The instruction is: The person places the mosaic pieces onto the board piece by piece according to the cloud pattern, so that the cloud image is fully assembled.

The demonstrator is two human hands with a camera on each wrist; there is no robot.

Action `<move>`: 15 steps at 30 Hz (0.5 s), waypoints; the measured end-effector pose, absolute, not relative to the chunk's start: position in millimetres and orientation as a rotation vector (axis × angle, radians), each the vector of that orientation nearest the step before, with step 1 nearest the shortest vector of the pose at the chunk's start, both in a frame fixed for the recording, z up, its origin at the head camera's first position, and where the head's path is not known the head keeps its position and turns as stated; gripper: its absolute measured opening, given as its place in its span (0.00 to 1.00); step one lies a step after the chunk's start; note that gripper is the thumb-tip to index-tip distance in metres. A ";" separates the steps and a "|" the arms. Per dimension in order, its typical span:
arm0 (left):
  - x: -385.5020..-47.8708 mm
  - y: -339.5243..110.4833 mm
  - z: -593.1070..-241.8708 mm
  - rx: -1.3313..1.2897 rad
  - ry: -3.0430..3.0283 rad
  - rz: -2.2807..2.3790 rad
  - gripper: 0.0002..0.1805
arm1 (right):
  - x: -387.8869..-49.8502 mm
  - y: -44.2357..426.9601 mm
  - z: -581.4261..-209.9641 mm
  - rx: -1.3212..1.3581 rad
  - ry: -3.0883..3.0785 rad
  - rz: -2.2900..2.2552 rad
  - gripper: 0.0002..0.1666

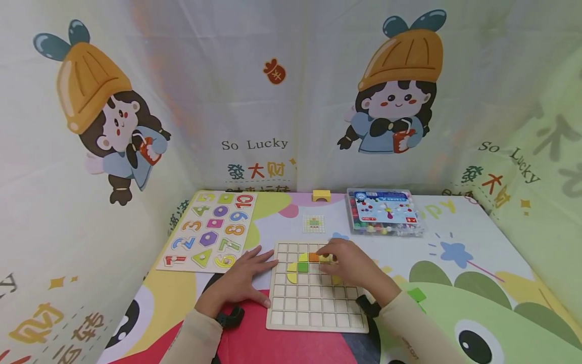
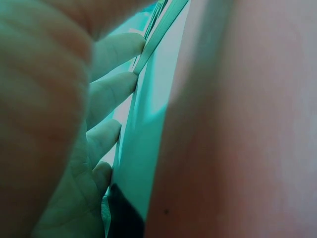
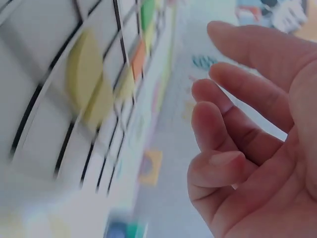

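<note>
Where the two hands meet the work, we list one pale wooden grid board [image 1: 318,306], lying on the tabletop [image 1: 291,349] between them. On it we count one orange piece [image 1: 313,257], one green piece [image 1: 302,267] and at least five yellow pieces [image 1: 292,278]; the right hand [image 1: 347,260] covers part of the group. Left hand [image 1: 245,275]: grip released, fingers spread, touching the board's left edge. Right hand: grip released, fingers loosely bent above the pieces, near the orange one.

Also on the tabletop: one number puzzle [image 1: 185,257], ten numerals and five shapes; one small pattern card [image 1: 314,224]; one yellow arched block [image 1: 321,195]; one clear plastic box [image 1: 384,232].

Surface and room: a tabletop printed with cartoon figures; pale fabric walls [image 1: 218,60] on three sides, bearing two large girls in orange hats.

Writing: we read "So Lucky" twice, each above "發大财", and numerals 1 to 10; the box's label [image 1: 386,206] is too small to read.
</note>
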State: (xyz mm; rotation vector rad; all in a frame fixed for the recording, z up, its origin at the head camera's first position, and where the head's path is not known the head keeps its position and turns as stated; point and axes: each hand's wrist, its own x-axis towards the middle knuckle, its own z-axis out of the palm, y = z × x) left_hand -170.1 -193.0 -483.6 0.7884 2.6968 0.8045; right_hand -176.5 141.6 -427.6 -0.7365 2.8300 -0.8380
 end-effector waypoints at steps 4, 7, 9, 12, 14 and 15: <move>-171.0 -193.7 -485.0 0.788 2.697 0.798 0.57 | -161.8 182.5 -425.3 -0.685 2.889 -0.893 0.19; -171.5 -194.5 -485.2 0.785 2.695 0.792 0.57 | -147.3 214.0 -427.8 -0.672 2.952 -0.942 0.18; -171.6 -194.7 -484.9 0.780 2.696 0.788 0.57 | -138.2 233.3 -429.7 -0.669 2.995 -0.961 0.18; -171.5 -194.4 -483.8 0.776 2.694 0.792 0.57 | -126.1 258.6 -430.0 -0.629 3.052 -0.933 0.18; -171.3 -193.8 -483.1 0.781 2.692 0.797 0.57 | -118.9 273.7 -429.0 -0.576 3.076 -0.897 0.18; -171.1 -193.4 -482.8 0.785 2.691 0.797 0.57 | -115.7 281.0 -428.2 -0.549 3.084 -0.879 0.18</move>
